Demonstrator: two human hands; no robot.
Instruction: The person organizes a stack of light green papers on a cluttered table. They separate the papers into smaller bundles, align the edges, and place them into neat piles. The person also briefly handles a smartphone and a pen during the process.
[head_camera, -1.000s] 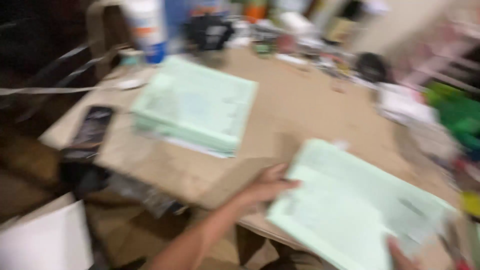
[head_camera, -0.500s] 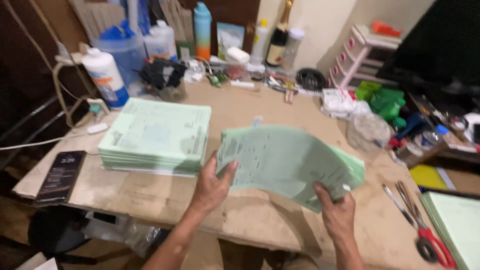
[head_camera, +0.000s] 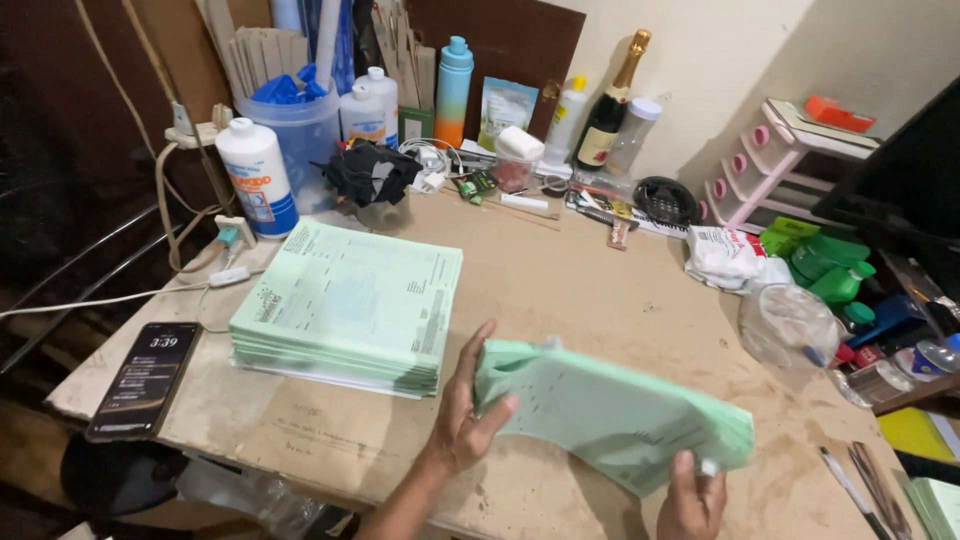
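My left hand (head_camera: 462, 420) and right hand (head_camera: 690, 500) both pinch the sheaf of green sheets (head_camera: 610, 415) at lower centre — it now sags between them, no longer fanned flat as it was a moment ago. I judge it gathered, ready to square — the green paper stack (head_camera: 350, 305) lies just left.

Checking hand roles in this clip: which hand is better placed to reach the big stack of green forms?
Probably the left hand. It grips the near-left end of the green bundle, right beside the stack of green forms. The right hand holds the bundle's far end, away from the stack.
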